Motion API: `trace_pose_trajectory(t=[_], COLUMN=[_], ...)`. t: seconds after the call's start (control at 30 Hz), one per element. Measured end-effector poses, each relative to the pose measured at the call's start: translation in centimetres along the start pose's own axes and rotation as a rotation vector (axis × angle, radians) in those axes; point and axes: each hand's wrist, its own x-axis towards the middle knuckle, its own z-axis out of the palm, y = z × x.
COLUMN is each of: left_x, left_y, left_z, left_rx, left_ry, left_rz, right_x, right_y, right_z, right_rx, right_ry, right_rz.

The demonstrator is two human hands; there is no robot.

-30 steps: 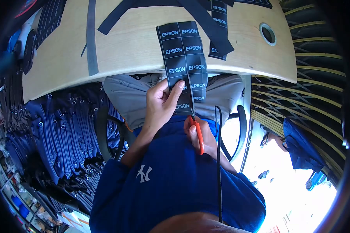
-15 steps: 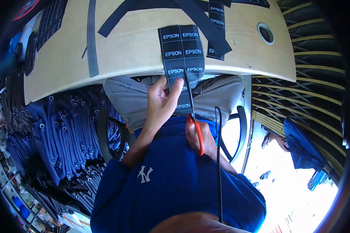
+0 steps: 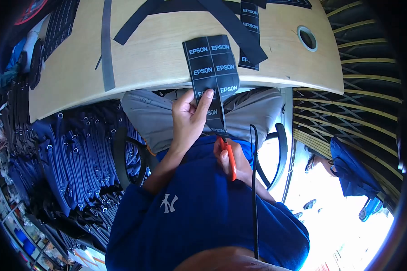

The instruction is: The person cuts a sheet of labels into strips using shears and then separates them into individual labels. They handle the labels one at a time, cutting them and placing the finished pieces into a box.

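Observation:
Over my lap and the table's front edge, a black sheet (image 3: 202, 59) printed with EPSON labels in two columns is held up. My left hand (image 3: 187, 118) pinches its lower left part, with the thumb on top. Orange-handled scissors (image 3: 232, 160) are in my right hand (image 3: 239, 158), which is closed round the handles near my stomach. The scissor blades point up along the line between the two label columns. Below the cut, the right column hangs apart from the left one, partly hidden behind it.
On the wooden table (image 3: 158, 61) lie black strips (image 3: 239, 36), a grey strip (image 3: 107, 58) and another EPSON strip (image 3: 250, 27). A round hole (image 3: 307, 38) is at the table's right. Blue straps (image 3: 81, 153) hang at left; a folding gate (image 3: 348, 108) stands at right.
The sheet has shifted down toward me between the blades, and its top edge now sits lower. My left hand has barely moved. The scissor blades look more closed.

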Motion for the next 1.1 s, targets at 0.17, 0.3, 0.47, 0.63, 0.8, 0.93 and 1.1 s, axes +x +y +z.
trace_pose_trajectory(t=[0.17, 0.3, 0.47, 0.63, 0.8, 0.93, 1.1], left_x=[-0.4, -0.4, -0.4, 0.4, 1.0, 0.8, 0.1], left_y=[0.7, 0.8, 0.8, 0.6, 0.4, 0.7, 1.5], left_z=[0.1, -0.1, 0.0, 1.1, 0.2, 0.4, 0.4], left_rx=[-0.025, -0.019, -0.053, -0.231, -0.059, -0.038, 0.007], left_ry=[-0.024, -0.046, -0.049, 0.029, 0.031, 0.058, -0.001], left_rz=[-0.003, -0.016, -0.033, 0.053, -0.030, 0.036, 0.035], right_x=[0.2, 0.1, -0.3, -0.3, -0.2, -0.2, 0.5], right_y=[-0.3, -0.5, 0.0, -0.2, 0.0, -0.2, -1.2], right_z=[-0.1, 0.0, 0.1, -0.1, -0.1, -0.1, 0.1], right_rx=[-0.076, -0.036, 0.042, 0.033, -0.051, -0.001, -0.031], right_ry=[0.033, 0.024, 0.026, 0.038, 0.021, -0.005, 0.038], right_rz=[-0.069, 0.064, 0.185, 0.147, 0.036, 0.061, 0.036])
